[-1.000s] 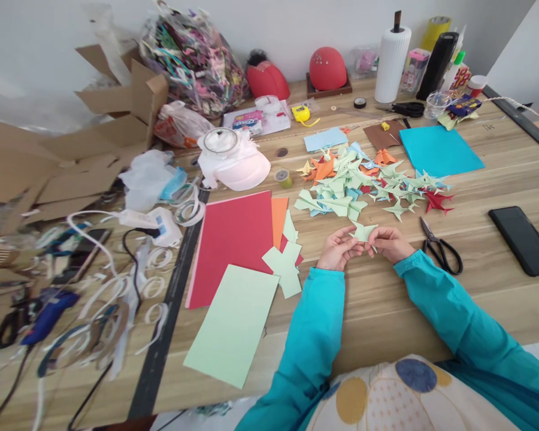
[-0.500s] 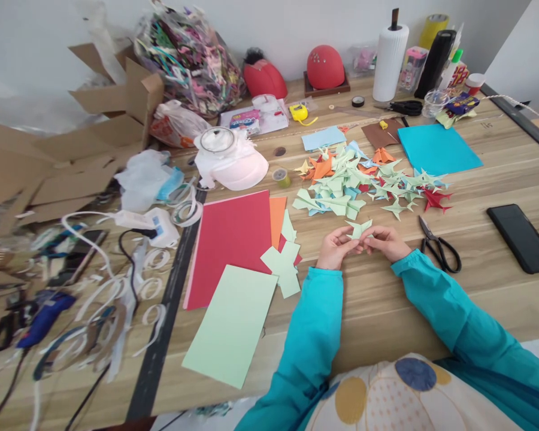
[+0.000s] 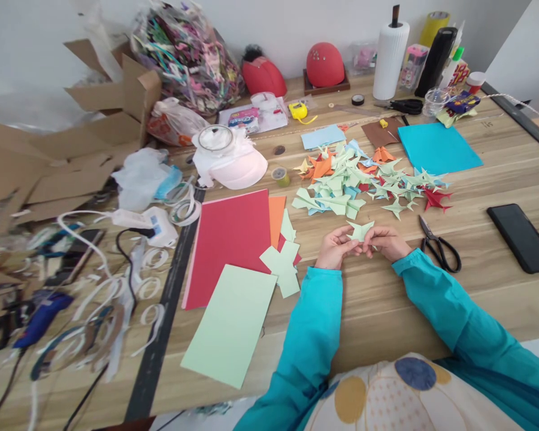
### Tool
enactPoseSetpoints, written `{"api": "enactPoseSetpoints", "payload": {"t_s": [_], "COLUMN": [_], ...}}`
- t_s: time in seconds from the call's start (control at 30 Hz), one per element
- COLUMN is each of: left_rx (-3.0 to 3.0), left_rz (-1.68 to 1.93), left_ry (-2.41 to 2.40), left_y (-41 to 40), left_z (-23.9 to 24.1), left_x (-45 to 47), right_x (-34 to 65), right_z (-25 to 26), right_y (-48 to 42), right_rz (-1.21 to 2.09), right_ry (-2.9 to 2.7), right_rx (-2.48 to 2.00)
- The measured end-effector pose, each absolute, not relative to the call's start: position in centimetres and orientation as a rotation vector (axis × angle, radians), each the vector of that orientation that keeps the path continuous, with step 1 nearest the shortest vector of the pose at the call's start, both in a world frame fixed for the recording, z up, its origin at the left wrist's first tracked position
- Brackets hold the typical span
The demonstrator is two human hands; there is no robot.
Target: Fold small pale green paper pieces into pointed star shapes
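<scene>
A pale green folded paper piece [image 3: 360, 230] with pointed tips is held between both hands, just above the wooden table. My left hand [image 3: 335, 246] pinches its left side between thumb and fingers. On its right side, my right hand [image 3: 383, 242] is closed, fingertips on the paper. Right beyond them lies a heap of folded paper pieces [image 3: 341, 179] in green, orange, blue and red. Pale green cross-shaped cut-outs [image 3: 284, 263] rest to the left of my left hand, beside a pale green sheet [image 3: 231, 326]. Black-handled scissors [image 3: 441, 245] lie close to my right forearm.
Red sheets [image 3: 233, 245] lie at left, a phone [image 3: 523, 238] at right. Turquoise paper [image 3: 438, 149] is behind the heap. A white cap [image 3: 233, 158], a yellow tape measure [image 3: 298, 111] and a white bottle [image 3: 390, 60] stand farther back. Cables and a blue glue gun [image 3: 42, 317] clutter the far left.
The folded paper between my hands has turned slightly and shows more of its spread points. My right fingers have shifted a little on it. The table things stay where they were.
</scene>
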State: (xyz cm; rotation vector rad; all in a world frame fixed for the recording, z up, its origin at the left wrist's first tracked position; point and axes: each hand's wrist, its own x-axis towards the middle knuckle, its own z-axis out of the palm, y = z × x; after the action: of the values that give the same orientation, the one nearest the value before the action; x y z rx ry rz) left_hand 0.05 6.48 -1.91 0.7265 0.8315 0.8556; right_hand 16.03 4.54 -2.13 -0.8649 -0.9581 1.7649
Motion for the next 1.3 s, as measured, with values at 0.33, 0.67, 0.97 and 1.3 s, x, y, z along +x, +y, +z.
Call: {"api": "enactPoseSetpoints", "payload": {"t_s": [0.33, 0.67, 0.97, 1.3], "left_rx": [0.848, 0.823, 0.678, 0.69], "left_rz": [0.924, 0.853, 0.853, 0.87], "left_ry": [0.865, 0.811, 0.772, 0.737], "left_y": [6.4, 6.3, 6.3, 6.5], "left_z": [-2.7, -1.9, -1.5, -1.2], "left_x": [0.6, 0.3, 0.2, 0.1], "right_x": [15.6, 15.9, 15.9, 16.1], "right_z": [-1.4, -1.3, -1.5, -1.8], "right_y": [4.4, 4.3, 4.5, 4.7], "right_rz": [1.607, 1.718, 1.772, 1.71], "right_ry": [-1.169, -1.105, -0.923, -0.888], "right_rx": [-0.916, -0.936, -0.787, -0.815]}}
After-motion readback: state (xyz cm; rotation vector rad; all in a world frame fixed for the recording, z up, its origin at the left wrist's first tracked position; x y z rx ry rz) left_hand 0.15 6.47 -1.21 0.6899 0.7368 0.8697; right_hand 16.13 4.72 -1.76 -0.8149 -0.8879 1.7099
